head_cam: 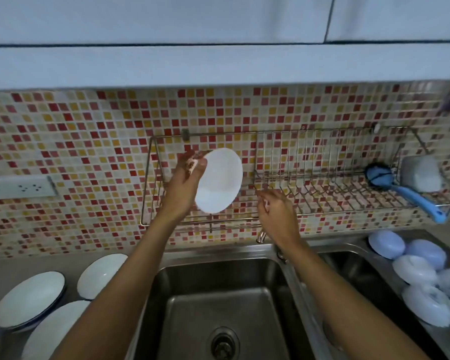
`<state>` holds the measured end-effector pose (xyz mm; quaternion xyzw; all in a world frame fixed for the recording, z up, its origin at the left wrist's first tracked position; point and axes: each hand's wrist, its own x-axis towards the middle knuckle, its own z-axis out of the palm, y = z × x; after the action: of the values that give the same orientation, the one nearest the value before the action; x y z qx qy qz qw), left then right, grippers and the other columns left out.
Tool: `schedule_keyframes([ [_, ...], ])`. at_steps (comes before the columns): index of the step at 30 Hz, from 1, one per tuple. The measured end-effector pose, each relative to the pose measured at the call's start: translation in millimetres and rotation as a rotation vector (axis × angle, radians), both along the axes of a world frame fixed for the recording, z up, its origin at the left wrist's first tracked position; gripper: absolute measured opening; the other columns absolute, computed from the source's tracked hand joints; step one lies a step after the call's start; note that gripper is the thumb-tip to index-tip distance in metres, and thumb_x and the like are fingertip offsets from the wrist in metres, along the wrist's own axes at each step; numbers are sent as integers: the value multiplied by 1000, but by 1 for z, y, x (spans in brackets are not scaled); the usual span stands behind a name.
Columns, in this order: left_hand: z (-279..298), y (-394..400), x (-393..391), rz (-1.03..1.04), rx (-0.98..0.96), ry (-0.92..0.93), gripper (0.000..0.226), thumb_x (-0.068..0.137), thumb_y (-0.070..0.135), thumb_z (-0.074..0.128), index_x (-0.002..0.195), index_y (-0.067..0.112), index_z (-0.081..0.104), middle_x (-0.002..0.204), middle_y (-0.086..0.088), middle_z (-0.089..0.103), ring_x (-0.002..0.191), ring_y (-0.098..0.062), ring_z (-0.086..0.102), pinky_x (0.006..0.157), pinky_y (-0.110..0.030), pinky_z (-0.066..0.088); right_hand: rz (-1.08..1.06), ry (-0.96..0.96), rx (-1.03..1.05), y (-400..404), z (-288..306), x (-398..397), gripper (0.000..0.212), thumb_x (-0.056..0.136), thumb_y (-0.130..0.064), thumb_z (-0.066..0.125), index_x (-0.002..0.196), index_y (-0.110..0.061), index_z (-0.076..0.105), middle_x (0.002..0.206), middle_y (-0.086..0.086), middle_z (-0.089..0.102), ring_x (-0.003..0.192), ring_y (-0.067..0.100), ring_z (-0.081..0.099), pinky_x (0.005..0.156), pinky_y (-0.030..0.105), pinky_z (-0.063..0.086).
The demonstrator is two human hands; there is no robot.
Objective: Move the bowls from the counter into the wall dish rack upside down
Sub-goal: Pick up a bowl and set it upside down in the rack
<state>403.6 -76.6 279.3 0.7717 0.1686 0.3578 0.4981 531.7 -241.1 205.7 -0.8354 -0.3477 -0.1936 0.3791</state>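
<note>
Left hand [185, 188] fingers clamp a white bowl [218, 180] before the wall rack [322, 178]. At its 4 o'clock, right hand [276, 211] fingers curl loosely, holding nothing.

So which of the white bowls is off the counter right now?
The white bowl gripped by the left hand in front of the wall rack; the other bowls sit on the counter.

Mosaic tile wall [89, 131] in red, yellow and cream under pale cupboards [166, 19]. A white socket strip [18, 187] sits left. A steel double sink [224, 302] lies below, dimly lit.
</note>
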Motion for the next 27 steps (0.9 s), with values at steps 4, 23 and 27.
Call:
schedule_keyframes([
  [4,-7,3,31,-39,155,103,66,88,46,57,145,33,26,151,0,32,129,-19,42,102,-34,41,-125,-115,-174,6,-14,22,39,93,-23,53,127,-5,58,130,12,62,123,26,56,108,37,37],
  [23,-61,13,89,-141,1008,451,91,72,31,79,147,18,29,151,-8,32,136,-27,30,111,-38,32,-194,-87,-398,14,-22,25,73,91,-39,5,142,3,36,150,21,36,142,28,31,120,42,12],
  [27,-63,13,89,-139,982,450,90,70,28,81,145,18,33,150,-8,32,135,-28,31,110,-40,35,-186,-82,-417,15,-22,25,73,91,-40,5,142,3,36,151,20,35,142,27,31,120,42,13],
])
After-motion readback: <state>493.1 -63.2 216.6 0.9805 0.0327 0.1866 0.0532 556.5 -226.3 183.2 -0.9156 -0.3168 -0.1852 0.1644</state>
